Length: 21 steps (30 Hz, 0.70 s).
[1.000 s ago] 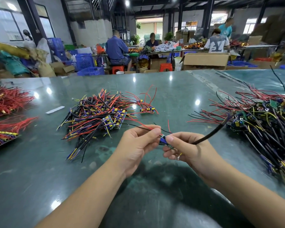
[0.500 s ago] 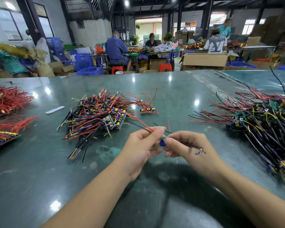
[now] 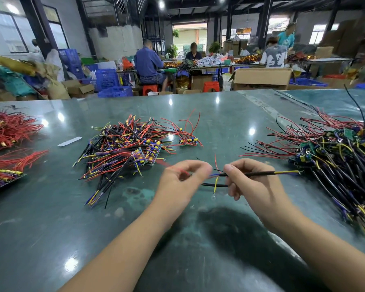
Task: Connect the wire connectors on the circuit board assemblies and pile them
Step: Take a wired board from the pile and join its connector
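Left hand [image 3: 184,178] and right hand [image 3: 243,180] each pinch wires of one circuit board assembly [image 3: 216,178] above the surface [image 3: 198,249], between the finished pile [image 3: 126,148] and unsorted heap [image 3: 335,165]. Risk: thin leads (board hidden by fingers) may slip or snag, leaving connectors unmated.

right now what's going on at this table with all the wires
A person is working on one circuit board assembly above a green table. The left hand pinches its red wire end, and the right hand pinches a black-sleeved lead with a yellow tip pointing right. A yellow wire with a ring terminal dangles between them. A pile of assemblies lies to the left, a larger tangled heap to the right.
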### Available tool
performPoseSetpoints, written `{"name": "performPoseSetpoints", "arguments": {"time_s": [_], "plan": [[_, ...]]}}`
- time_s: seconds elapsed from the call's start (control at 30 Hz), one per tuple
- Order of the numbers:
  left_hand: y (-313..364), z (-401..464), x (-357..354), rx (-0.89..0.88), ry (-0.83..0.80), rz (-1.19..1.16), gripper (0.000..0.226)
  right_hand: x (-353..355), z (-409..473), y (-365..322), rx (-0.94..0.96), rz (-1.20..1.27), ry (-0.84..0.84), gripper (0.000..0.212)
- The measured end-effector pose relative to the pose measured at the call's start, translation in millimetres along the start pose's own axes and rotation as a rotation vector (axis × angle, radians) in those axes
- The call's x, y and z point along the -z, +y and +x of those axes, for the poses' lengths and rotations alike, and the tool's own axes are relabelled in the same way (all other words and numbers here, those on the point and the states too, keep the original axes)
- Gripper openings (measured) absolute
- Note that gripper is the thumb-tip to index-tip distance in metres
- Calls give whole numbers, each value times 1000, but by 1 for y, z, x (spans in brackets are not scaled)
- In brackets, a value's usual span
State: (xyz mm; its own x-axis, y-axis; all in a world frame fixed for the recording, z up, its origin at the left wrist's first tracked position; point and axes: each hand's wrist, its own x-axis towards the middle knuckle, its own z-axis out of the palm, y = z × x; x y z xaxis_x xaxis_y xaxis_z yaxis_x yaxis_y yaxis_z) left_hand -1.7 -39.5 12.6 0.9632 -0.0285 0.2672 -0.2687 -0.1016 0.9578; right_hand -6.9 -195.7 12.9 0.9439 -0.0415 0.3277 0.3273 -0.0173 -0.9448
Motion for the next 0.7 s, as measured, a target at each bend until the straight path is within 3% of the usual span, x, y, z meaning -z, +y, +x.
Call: {"name": "performPoseSetpoints", "arguments": {"time_s": [0.1, 0.33, 0.57, 0.7], "plan": [[-3, -7, -4, -8, -222, 70, 24, -1, -2, -1, 27, -62, -3, 21], [-5, -1, 2, 50, -184, 137, 25, 1, -1, -2, 3, -58, -16, 20], [6, -2, 12, 89, -350, -242, 15, 8, 4, -11, -290, 540, -88, 6], [7, -2, 15, 89, -389, -274, 17, 6, 4, -10, -332, 643, -120, 12]]}}
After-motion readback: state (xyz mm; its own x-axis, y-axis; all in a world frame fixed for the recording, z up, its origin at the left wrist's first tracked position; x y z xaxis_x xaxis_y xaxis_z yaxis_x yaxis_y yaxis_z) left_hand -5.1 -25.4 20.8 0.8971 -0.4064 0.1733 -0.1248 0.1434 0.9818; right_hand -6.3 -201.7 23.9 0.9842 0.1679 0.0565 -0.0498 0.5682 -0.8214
